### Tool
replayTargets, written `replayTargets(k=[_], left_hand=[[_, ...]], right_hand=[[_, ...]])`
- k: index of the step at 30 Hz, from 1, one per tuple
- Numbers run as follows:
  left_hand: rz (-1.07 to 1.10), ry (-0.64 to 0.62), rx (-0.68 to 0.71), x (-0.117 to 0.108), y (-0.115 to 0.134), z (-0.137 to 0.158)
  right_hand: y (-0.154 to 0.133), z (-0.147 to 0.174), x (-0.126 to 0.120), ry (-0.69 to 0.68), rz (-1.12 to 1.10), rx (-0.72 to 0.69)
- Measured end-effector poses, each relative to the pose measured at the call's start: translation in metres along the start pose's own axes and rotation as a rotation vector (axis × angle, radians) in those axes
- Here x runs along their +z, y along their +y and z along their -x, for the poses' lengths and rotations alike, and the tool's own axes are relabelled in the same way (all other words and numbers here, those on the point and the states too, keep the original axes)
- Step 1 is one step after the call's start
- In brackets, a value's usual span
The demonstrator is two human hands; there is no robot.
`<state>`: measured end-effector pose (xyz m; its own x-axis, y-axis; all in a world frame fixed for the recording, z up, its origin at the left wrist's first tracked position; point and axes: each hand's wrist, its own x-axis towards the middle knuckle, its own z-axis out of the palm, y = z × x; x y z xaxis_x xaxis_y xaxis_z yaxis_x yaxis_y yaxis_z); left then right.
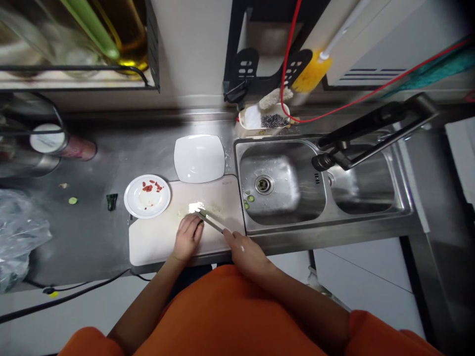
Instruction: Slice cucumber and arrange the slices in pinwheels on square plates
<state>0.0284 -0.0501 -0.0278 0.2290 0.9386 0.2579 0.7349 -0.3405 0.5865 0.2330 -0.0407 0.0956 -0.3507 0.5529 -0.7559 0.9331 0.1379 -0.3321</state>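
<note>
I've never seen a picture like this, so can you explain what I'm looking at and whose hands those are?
There's no robot here, just a person's two bare hands. The camera sits on the person's head, looking down. The right hand holds a knife. The left hand is curled close by it, over a white cutting board; what's underneath is hard to see. A round plate with red bits sits over the board's far left corner, and a square white plate lies behind. To the right is a sink.
</note>
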Motion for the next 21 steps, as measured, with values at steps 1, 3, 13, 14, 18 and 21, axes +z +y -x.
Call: replayTargets(k=[1,3,13,14,18,21], left_hand=[[0.002,-0.001,-0.003,-0.0001,0.0001,-0.0001],[0.011,-0.006,-0.012,-0.0004,0.0004,-0.0006],[0.030,-0.008,-0.018,-0.0010,0.0007,-0.0017],[0.030,-0.010,-0.020,-0.0007,0.0004,-0.0014],[0.030,-0.008,-0.016,0.0004,-0.0011,-0.0006],[0.036,-0.005,-0.019,0.0005,-0.0014,-0.0007]], right_hand=[[-0.0006,0.0001,-0.0012,-0.009,-0.001,0.002],[-0.0015,-0.0003,-0.0027,-0.022,-0.004,0.007],[-0.0012,-0.0046,0.0008,0.008,0.025,0.000],[-0.0012,-0.0049,0.0001,0.010,0.029,-0.005],[-0.0025,-0.0070,-0.0033,0.006,0.031,-0.014],[-0.0046,-0.0090,-0.0051,-0.001,0.030,-0.007]])
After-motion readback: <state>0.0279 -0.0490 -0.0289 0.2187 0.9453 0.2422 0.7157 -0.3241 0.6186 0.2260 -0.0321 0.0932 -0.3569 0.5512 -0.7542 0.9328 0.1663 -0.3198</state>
